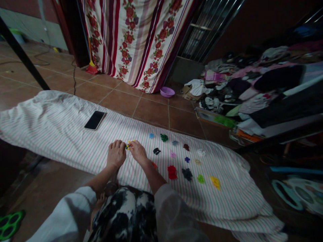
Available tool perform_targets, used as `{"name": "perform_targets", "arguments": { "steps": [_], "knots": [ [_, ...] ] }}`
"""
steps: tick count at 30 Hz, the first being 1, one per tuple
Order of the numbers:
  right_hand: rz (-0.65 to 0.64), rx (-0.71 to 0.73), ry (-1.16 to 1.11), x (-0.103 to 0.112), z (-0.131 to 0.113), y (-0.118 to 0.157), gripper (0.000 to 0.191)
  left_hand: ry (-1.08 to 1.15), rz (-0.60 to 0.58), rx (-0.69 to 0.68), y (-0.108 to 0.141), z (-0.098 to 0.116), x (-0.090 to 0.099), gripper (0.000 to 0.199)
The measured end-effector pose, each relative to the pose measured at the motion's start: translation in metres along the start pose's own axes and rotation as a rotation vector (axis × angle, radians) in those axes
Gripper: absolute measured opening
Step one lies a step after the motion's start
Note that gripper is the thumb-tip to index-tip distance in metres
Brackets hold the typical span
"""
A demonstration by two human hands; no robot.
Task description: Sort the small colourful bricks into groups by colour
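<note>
My left hand (116, 154) and my right hand (137, 152) meet above a striped white bedsheet (65, 134), their fingertips pinching a small yellow-and-green piece (129, 145) from both sides. Its exact shape is hidden by my fingers. To the right lie several small coloured pieces, among them a red one (172, 172), a dark green one (164, 137) and a yellow one (215, 182). A red scrap (153, 165) sits just past my right wrist. A black smartphone (95, 120) lies face up on the sheet, left of and beyond my hands.
Brown floor tiles (151, 112) surround the sheet. Beyond it hang a floral curtain (136, 40) and a black pole (21, 50). A purple bowl (167, 91) sits on the floor. A heap of clothes (252, 84) fills the right side.
</note>
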State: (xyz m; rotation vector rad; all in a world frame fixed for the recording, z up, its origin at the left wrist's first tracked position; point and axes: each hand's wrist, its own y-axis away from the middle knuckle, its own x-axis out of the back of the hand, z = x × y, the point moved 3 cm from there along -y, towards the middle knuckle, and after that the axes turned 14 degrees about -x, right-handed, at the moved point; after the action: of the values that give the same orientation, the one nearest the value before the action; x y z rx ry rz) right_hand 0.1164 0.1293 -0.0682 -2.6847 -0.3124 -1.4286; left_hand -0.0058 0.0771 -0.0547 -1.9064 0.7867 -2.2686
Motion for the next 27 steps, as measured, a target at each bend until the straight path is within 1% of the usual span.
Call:
{"name": "perform_targets", "arguments": {
  "steps": [6,10,17,22,27],
  "knots": [
    [0.048,-0.016,0.012,-0.003,0.003,0.001,0.016,0.011,-0.003,0.002,0.0,0.0,0.001,0.019],
    [0.088,-0.034,0.011,-0.001,0.002,0.005,0.015,0.01,-0.006,0.006,0.0,0.0,0.001,0.019],
    [0.102,-0.085,0.02,0.003,-0.001,0.01,0.015,0.004,-0.01,0.011,0.0,0.001,0.002,0.018],
    [0.109,-0.062,0.039,-0.003,0.003,0.011,0.017,0.01,-0.012,0.004,-0.001,0.002,0.003,0.018],
    [0.098,-0.039,0.025,-0.004,0.002,0.013,0.015,0.022,-0.005,0.002,0.0,0.002,0.003,0.019]
  ]
}}
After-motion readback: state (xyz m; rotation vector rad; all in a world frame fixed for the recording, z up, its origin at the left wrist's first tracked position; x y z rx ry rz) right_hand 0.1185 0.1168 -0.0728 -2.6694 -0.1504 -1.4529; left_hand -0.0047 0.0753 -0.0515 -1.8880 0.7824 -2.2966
